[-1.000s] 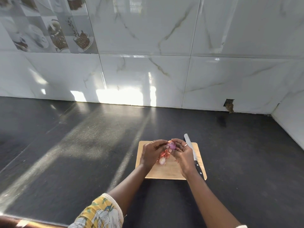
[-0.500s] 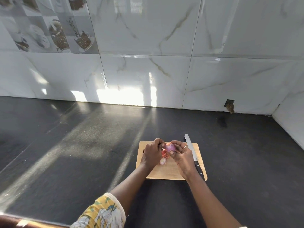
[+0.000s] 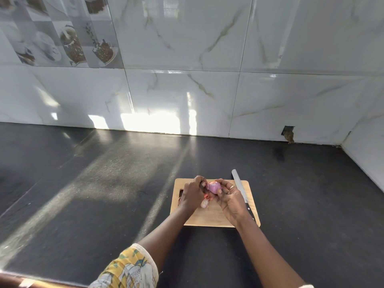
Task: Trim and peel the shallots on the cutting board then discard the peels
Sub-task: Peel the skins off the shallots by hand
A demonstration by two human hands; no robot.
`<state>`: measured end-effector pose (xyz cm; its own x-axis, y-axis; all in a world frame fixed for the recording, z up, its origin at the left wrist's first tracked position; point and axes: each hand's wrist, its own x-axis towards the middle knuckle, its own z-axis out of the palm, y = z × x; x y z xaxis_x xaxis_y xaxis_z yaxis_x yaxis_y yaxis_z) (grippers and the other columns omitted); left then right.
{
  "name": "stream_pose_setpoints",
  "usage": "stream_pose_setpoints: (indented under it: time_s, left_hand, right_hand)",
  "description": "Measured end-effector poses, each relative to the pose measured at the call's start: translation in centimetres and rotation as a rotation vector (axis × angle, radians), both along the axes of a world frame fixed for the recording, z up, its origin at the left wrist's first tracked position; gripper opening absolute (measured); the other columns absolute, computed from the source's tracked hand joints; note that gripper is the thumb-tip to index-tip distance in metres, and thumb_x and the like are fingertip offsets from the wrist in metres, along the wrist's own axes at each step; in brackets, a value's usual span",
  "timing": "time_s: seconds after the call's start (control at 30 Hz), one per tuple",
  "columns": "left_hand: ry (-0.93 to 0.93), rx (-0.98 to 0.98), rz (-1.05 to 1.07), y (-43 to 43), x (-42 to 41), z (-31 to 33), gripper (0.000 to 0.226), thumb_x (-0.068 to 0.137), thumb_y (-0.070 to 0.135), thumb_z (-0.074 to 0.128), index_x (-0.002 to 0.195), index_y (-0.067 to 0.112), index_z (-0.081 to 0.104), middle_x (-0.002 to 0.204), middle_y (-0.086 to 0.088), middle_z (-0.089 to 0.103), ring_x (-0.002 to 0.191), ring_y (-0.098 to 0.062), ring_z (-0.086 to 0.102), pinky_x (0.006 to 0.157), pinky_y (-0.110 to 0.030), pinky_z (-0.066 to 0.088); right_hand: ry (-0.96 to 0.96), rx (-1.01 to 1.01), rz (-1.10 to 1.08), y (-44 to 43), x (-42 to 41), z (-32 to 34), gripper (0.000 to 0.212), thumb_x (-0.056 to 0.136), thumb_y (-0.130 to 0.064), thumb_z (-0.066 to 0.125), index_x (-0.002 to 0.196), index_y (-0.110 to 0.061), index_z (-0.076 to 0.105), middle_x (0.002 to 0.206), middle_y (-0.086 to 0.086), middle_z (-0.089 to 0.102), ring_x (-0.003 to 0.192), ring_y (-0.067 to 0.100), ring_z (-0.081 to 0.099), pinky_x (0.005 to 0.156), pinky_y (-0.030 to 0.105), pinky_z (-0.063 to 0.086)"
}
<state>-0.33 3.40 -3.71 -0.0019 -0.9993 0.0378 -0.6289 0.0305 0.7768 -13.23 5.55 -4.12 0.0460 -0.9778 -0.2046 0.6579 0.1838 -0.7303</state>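
Note:
A purple, mostly peeled shallot (image 3: 214,187) is held just above the wooden cutting board (image 3: 209,218). My right hand (image 3: 229,197), with a ring on one finger, cups it from the right. My left hand (image 3: 192,194) pinches at the shallot's left side with its fingertips. Below the hands, a pale shallot piece (image 3: 204,203) and orange-red peel scraps (image 3: 207,196) lie on the board. A knife (image 3: 241,190) rests along the board's right edge, blade pointing away from me, partly hidden by my right hand.
The board sits on a dark countertop (image 3: 104,194) streaked with sunlight. A white marble-tiled wall (image 3: 187,90) runs along the back and turns at the right corner. A hole in the tile (image 3: 288,133) shows low on the wall.
Both hands have closed in tighter around the shallot, and more of its purple flesh shows. The peel that hung from it now lies lower on the board.

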Motion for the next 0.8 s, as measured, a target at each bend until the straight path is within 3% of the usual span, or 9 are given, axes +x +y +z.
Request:
stream_pose_setpoints:
  time_s: [0.13,0.23,0.4,0.5,0.57,0.7,0.8]
  left_hand:
    - [0.092,0.080,0.029,-0.3,0.2,-0.6,0.021,0.091,0.013,0.040,0.089,0.022,0.059,0.091,-0.007,0.068,0.087,-0.027,0.061,0.077,-0.037,0.050]
    - [0.206,0.108,0.036,-0.2,0.2,-0.6,0.021,0.093,0.020,0.045,0.077,0.026,0.057,0.084,-0.004,0.069,0.079,-0.022,0.063,0.078,-0.042,0.052]
    - [0.570,0.168,-0.013,0.9,0.2,0.3,0.029,0.098,0.027,0.043,0.092,0.013,0.068,0.076,-0.010,0.070,0.066,-0.019,0.066,0.059,-0.024,0.050]
    - [0.428,0.077,-0.034,0.9,0.4,0.2,0.008,0.080,0.035,0.069,0.086,0.030,0.072,0.079,0.004,0.073,0.073,-0.011,0.068,0.071,-0.027,0.054]
    - [0.385,0.034,-0.020,0.9,0.4,0.1,0.021,0.070,0.034,0.078,0.090,0.029,0.073,0.085,0.007,0.073,0.078,-0.009,0.068,0.073,-0.025,0.054]
    - [0.354,-0.044,-0.016,1.1,0.5,0.3,0.028,0.073,0.022,0.077,0.100,0.019,0.073,0.101,0.001,0.073,0.090,-0.007,0.067,0.083,-0.024,0.053]
    - [0.360,-0.112,0.017,1.3,0.6,0.4,0.021,0.077,0.014,0.073,0.098,0.013,0.074,0.099,-0.003,0.073,0.090,-0.009,0.068,0.086,-0.030,0.054]
  right_hand:
    - [-0.097,0.065,0.001,-0.2,-0.2,-0.2,0.019,0.093,0.009,0.043,0.104,-0.001,0.054,0.123,0.030,0.052,0.102,0.035,0.063,0.073,0.031,0.060]
    - [-0.147,0.100,0.001,-0.2,-0.1,-0.5,0.019,0.094,0.005,0.042,0.109,-0.001,0.053,0.126,0.030,0.051,0.115,0.041,0.055,0.072,0.031,0.060]
    - [-0.104,0.066,-0.012,-0.3,0.0,0.0,0.018,0.094,0.007,0.043,0.108,0.001,0.054,0.112,0.022,0.058,0.093,0.027,0.066,0.075,0.030,0.059]
    - [-0.109,0.053,0.002,-0.1,0.0,0.2,0.021,0.093,0.010,0.043,0.110,0.003,0.054,0.110,0.020,0.060,0.088,0.022,0.069,0.079,0.031,0.058]
    - [-0.105,0.042,0.008,-0.1,0.0,0.3,0.023,0.092,0.011,0.045,0.110,0.002,0.054,0.108,0.019,0.061,0.083,0.019,0.069,0.078,0.029,0.059]
    - [-0.035,0.012,0.008,-0.1,0.0,0.4,0.027,0.086,0.013,0.052,0.109,0.001,0.057,0.102,0.016,0.065,0.084,0.018,0.070,0.074,0.025,0.059]
    - [0.033,-0.002,-0.007,0.0,0.1,0.5,0.027,0.082,0.010,0.059,0.106,-0.002,0.060,0.101,0.014,0.066,0.091,0.021,0.067,0.074,0.025,0.059]
